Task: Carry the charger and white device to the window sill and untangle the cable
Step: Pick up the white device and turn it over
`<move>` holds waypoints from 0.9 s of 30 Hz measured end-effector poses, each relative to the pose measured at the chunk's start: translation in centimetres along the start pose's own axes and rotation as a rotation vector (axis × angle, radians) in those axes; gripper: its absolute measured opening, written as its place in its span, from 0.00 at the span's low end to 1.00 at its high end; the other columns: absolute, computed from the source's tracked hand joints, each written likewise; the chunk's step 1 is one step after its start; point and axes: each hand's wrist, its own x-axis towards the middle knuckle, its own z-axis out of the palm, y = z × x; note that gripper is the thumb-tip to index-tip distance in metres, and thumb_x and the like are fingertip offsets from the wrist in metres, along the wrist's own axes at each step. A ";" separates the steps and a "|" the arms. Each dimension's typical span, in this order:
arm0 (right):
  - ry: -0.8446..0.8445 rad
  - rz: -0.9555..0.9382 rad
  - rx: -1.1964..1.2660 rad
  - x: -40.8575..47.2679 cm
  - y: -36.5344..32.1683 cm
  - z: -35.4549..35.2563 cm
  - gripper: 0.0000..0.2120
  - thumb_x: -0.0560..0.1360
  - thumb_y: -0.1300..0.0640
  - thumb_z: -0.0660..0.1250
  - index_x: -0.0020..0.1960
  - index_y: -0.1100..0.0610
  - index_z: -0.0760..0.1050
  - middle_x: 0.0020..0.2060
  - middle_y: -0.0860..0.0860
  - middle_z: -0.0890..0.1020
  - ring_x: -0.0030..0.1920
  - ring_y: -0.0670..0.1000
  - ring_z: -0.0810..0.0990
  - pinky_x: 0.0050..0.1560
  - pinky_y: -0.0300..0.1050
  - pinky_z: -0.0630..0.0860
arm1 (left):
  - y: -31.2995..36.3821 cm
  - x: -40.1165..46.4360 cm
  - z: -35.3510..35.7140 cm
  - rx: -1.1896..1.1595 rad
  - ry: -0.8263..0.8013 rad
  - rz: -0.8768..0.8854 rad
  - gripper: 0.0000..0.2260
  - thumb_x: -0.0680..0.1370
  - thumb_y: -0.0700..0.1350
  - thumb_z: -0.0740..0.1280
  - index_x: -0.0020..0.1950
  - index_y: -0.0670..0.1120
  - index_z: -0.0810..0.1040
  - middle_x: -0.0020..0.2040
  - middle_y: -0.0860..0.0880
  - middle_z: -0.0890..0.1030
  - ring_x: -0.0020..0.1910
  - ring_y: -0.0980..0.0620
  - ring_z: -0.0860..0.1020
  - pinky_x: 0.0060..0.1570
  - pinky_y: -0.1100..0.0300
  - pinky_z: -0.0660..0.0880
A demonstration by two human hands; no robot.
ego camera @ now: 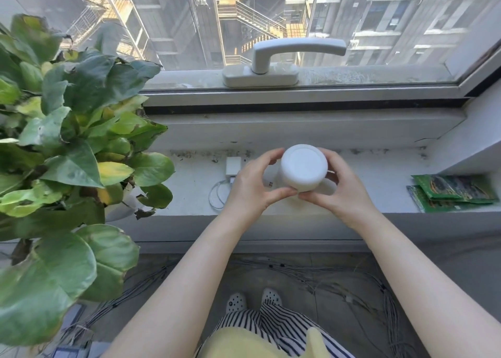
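Both hands, left hand (250, 188) and right hand (337, 192), are cupped around the white device (301, 167) just over the window sill (366, 178). Probably steadying it to free the cable (218, 196), which lies looped by the charger (233, 166) on the sill.

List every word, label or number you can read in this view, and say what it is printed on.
None can be read.
Green packets on the window sill: printing too blurred to read.
White device held by both hands: a small dark mark by its base, too small to read.
Charger: no text visible.
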 end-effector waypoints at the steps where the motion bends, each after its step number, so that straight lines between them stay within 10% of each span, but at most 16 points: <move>1: 0.000 -0.003 0.002 0.1 0.0 0.1 0.34 0.63 0.59 0.80 0.66 0.49 0.70 0.61 0.41 0.77 0.62 0.42 0.75 0.62 0.38 0.71 | 0.0 0.0 -0.1 -0.004 -0.002 -0.007 0.33 0.65 0.50 0.77 0.69 0.53 0.70 0.64 0.58 0.77 0.64 0.60 0.72 0.63 0.63 0.67; 8: -0.042 0.004 0.021 0.5 -0.8 -0.2 0.33 0.63 0.56 0.80 0.64 0.47 0.71 0.59 0.41 0.79 0.59 0.44 0.77 0.63 0.43 0.73 | 0.5 0.1 -0.8 -0.063 -0.025 -0.056 0.27 0.67 0.52 0.75 0.64 0.57 0.73 0.59 0.62 0.78 0.58 0.69 0.72 0.60 0.70 0.66; 23: -0.215 0.239 0.134 0.7 -3.0 0.7 0.26 0.68 0.36 0.64 0.58 0.52 0.76 0.55 0.56 0.83 0.55 0.53 0.81 0.55 0.51 0.76 | 2.0 -0.2 -2.5 -0.527 -0.055 -0.564 0.23 0.69 0.56 0.72 0.57 0.42 0.79 0.51 0.45 0.85 0.46 0.50 0.85 0.48 0.57 0.81; 27: -0.284 0.208 0.271 0.1 -2.8 0.4 0.39 0.62 0.30 0.69 0.67 0.49 0.71 0.60 0.48 0.81 0.60 0.48 0.80 0.61 0.51 0.77 | 2.3 -0.2 -2.7 -0.712 -0.059 -0.688 0.25 0.70 0.59 0.69 0.56 0.40 0.78 0.48 0.42 0.85 0.44 0.49 0.85 0.44 0.58 0.81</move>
